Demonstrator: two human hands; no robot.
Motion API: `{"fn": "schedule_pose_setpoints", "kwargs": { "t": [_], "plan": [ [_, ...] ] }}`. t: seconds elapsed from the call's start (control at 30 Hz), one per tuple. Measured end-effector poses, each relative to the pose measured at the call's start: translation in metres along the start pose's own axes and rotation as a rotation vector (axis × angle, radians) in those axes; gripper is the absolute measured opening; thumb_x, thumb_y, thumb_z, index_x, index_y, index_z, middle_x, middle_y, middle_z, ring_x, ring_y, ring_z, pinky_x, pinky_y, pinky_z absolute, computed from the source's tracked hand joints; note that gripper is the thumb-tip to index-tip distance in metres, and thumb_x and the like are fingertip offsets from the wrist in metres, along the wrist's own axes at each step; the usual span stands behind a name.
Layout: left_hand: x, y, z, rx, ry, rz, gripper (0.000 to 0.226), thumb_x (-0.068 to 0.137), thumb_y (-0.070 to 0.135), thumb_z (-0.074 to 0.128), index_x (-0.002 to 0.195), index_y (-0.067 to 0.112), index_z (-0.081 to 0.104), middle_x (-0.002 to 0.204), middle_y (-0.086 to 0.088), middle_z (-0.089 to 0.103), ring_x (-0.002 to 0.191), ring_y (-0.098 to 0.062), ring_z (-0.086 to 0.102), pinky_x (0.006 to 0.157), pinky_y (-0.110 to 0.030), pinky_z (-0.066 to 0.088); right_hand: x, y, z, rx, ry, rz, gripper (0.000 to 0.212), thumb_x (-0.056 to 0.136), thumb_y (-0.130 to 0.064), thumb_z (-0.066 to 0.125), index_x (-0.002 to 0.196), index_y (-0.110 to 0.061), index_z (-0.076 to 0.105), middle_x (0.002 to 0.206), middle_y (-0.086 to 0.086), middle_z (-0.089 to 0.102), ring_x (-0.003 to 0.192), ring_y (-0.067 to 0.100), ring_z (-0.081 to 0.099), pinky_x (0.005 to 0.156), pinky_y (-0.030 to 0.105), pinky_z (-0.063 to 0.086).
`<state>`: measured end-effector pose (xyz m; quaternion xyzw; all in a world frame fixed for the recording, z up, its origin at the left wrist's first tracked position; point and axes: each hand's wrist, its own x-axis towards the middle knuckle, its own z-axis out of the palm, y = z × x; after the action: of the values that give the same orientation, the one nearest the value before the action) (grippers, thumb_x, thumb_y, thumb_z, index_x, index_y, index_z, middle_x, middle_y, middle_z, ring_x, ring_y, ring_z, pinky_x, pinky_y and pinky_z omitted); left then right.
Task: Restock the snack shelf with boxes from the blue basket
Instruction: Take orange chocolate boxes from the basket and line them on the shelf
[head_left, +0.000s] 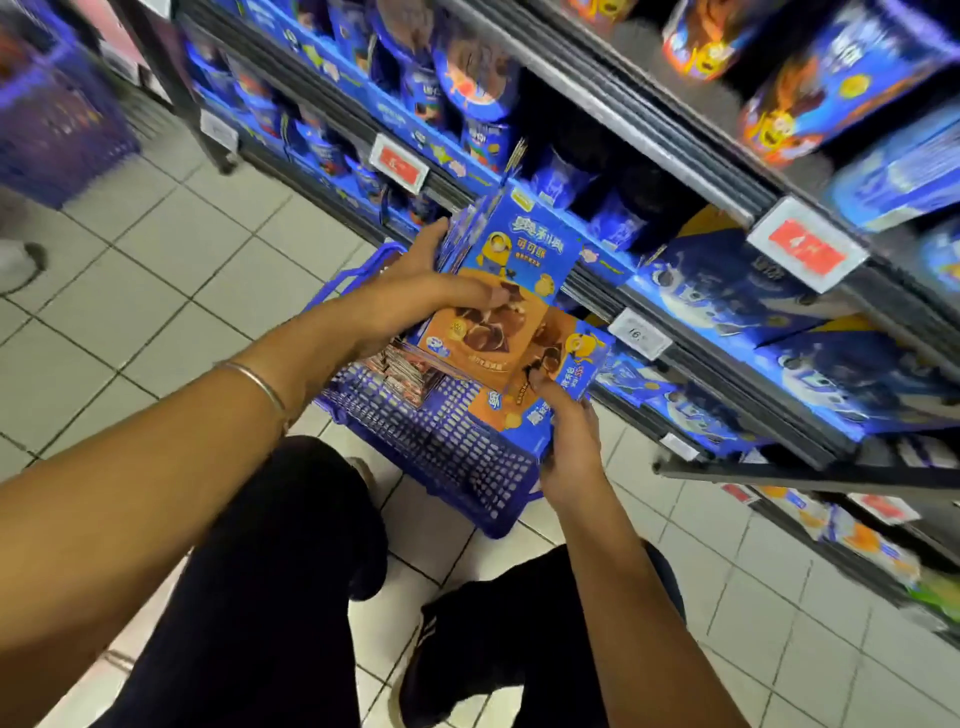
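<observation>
Left hand clamps an upright stack of boxes; right hand pinches 1 box. Loosely held, the stack could fan out and spill into the basket.

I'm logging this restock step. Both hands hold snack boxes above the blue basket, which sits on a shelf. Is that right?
Not quite: the blue basket sits on the tiled floor in front of the shelf, not on it, as the head view shows. The rest holds: the left hand and the right hand both hold snack boxes above it.
</observation>
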<state>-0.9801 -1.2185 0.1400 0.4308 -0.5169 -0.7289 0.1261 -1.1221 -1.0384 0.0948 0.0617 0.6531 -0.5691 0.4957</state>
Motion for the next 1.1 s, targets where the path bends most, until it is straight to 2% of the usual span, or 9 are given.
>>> {"fn": "schedule_pose_setpoints", "kwargs": {
  "t": [0.1, 0.23, 0.33, 0.47, 0.53, 0.63, 0.8, 0.97, 1.1],
  "plan": [
    [-0.035, 0.054, -0.004, -0.043, 0.023, 0.0, 0.133, 0.051, 0.042, 0.096, 0.162, 0.028, 0.024, 0.117, 0.012, 0.079, 0.104, -0.02, 0.079, 0.076, -0.032, 0.063, -0.065, -0.054, 0.012, 0.06, -0.006, 0.024, 0.061, 0.084, -0.015, 0.078, 0.138, -0.003, 0.053, 0.124, 0.02, 0.07, 0.113, 0.04, 0.067, 0.094, 0.053, 0.056],
    [-0.083, 0.126, -0.009, -0.076, 0.054, 0.02, 0.136, 0.047, 0.049, 0.103, 0.16, 0.028, 0.031, 0.131, -0.003, 0.075, 0.105, -0.026, 0.078, 0.088, -0.045, 0.063, -0.157, -0.134, 0.017, 0.114, -0.025, -0.018, 0.064, 0.084, -0.015, 0.075, 0.142, -0.004, 0.05, 0.126, 0.018, 0.069, 0.114, 0.039, 0.067, 0.082, 0.043, 0.061],
    [-0.121, 0.18, -0.002, -0.072, 0.082, 0.045, 0.132, 0.046, 0.048, 0.102, 0.159, 0.033, 0.034, 0.133, -0.006, 0.072, 0.096, -0.023, 0.08, 0.071, -0.037, 0.064, -0.22, -0.191, 0.014, 0.156, -0.096, -0.08, 0.073, 0.075, -0.021, 0.076, 0.141, -0.005, 0.053, 0.131, 0.018, 0.066, 0.108, 0.035, 0.068, 0.084, 0.042, 0.06],
    [-0.161, 0.242, 0.023, -0.09, 0.053, 0.082, 0.1, 0.05, 0.036, 0.096, 0.139, 0.027, 0.05, 0.117, -0.008, 0.079, 0.085, -0.021, 0.081, 0.06, -0.03, 0.062, -0.286, -0.258, 0.018, 0.201, -0.289, -0.183, 0.045, 0.078, -0.024, 0.075, 0.122, -0.015, 0.071, 0.122, 0.012, 0.072, 0.098, 0.027, 0.074, 0.079, 0.041, 0.06],
    [-0.177, 0.271, 0.04, -0.081, 0.008, 0.124, 0.086, 0.057, 0.03, 0.094, 0.133, 0.029, 0.053, 0.116, -0.005, 0.08, 0.087, -0.019, 0.081, 0.063, -0.029, 0.062, -0.312, -0.287, 0.024, 0.211, -0.366, -0.241, 0.037, 0.078, -0.025, 0.075, 0.115, -0.019, 0.076, 0.119, 0.01, 0.074, 0.101, 0.028, 0.074, 0.082, 0.043, 0.06],
    [-0.196, 0.312, 0.061, -0.121, -0.042, 0.168, 0.075, 0.068, 0.027, 0.091, 0.134, 0.022, 0.055, 0.107, -0.001, 0.082, 0.084, -0.015, 0.08, 0.064, -0.028, 0.062, -0.345, -0.326, 0.036, 0.23, -0.395, -0.312, 0.061, 0.081, -0.025, 0.07, 0.138, -0.009, 0.059, 0.132, 0.017, 0.066, 0.116, 0.037, 0.066, 0.1, 0.054, 0.052],
    [-0.221, 0.377, 0.094, -0.131, -0.049, 0.25, 0.089, 0.067, 0.041, 0.09, 0.143, 0.015, 0.051, 0.113, -0.002, 0.08, 0.088, -0.019, 0.077, 0.071, -0.034, 0.063, -0.393, -0.372, 0.05, 0.238, -0.471, -0.411, 0.056, 0.087, -0.024, 0.063, 0.138, -0.001, 0.057, 0.127, 0.018, 0.068, 0.111, 0.034, 0.069, 0.098, 0.05, 0.055],
    [-0.244, 0.43, 0.119, -0.067, -0.063, 0.321, 0.132, 0.055, 0.077, 0.089, 0.162, 0.028, 0.031, 0.15, -0.004, 0.062, 0.13, -0.026, 0.066, 0.115, -0.054, 0.048, -0.429, -0.411, 0.054, 0.272, -0.564, -0.473, 0.055, 0.09, -0.028, 0.064, 0.141, -0.007, 0.056, 0.133, 0.016, 0.065, 0.127, 0.036, 0.06, 0.113, 0.055, 0.041],
    [-0.255, 0.458, 0.132, -0.062, -0.016, 0.366, 0.15, 0.038, 0.098, 0.078, 0.165, 0.041, 0.022, 0.168, 0.001, 0.039, 0.152, -0.031, 0.043, 0.124, -0.062, 0.032, -0.451, -0.439, 0.051, 0.211, -0.61, -0.513, 0.052, 0.092, -0.031, 0.064, 0.139, -0.01, 0.059, 0.133, 0.014, 0.066, 0.126, 0.035, 0.06, 0.112, 0.058, 0.041]
  ]
}}
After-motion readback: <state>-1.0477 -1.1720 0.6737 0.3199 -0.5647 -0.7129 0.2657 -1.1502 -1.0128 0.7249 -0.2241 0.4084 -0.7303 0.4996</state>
